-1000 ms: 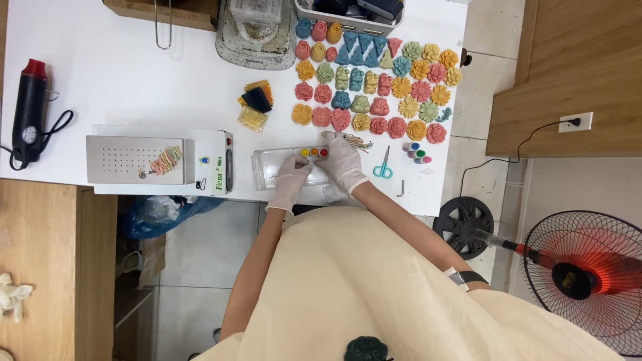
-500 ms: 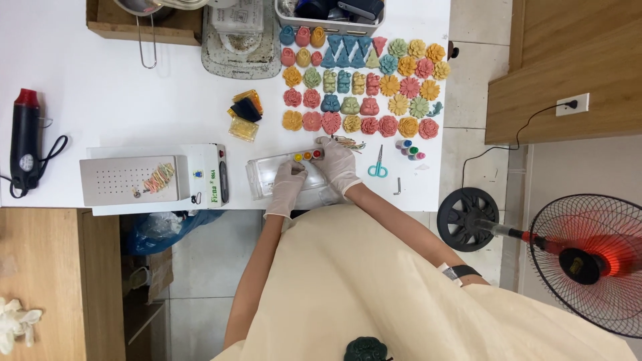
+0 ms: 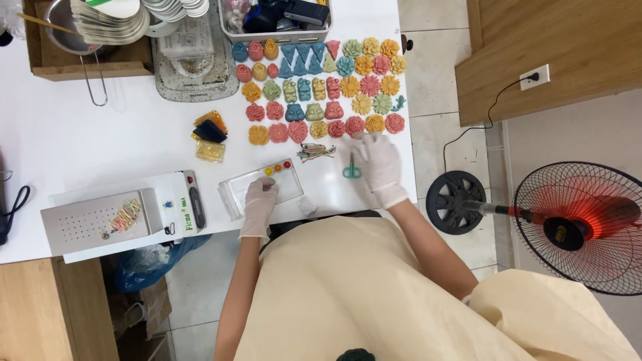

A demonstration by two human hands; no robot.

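My left hand (image 3: 259,202), in a white glove, presses down on a clear plastic tray (image 3: 235,195) at the table's front edge. Three small coloured pieces (image 3: 277,168) lie along the tray's far end. My right hand (image 3: 378,162), also gloved, lies spread on the table to the right of the tray. Its fingertips reach the bottom row of coloured moulded flower and animal shapes (image 3: 321,87). Small teal scissors (image 3: 352,171) lie just left of this hand. A bundle of coloured strings (image 3: 315,152) sits between the tray and the shapes.
A white sealing machine (image 3: 120,215) stands left of the tray, with stacked yellow and dark pieces (image 3: 210,137) behind it. A wooden box (image 3: 80,40), a dish rack and a basket (image 3: 277,17) line the back. A running floor fan (image 3: 578,224) stands to the right.
My right hand has left the tray and moved right, to beside the scissors and the bottom row of shapes. My left hand stays on the tray.
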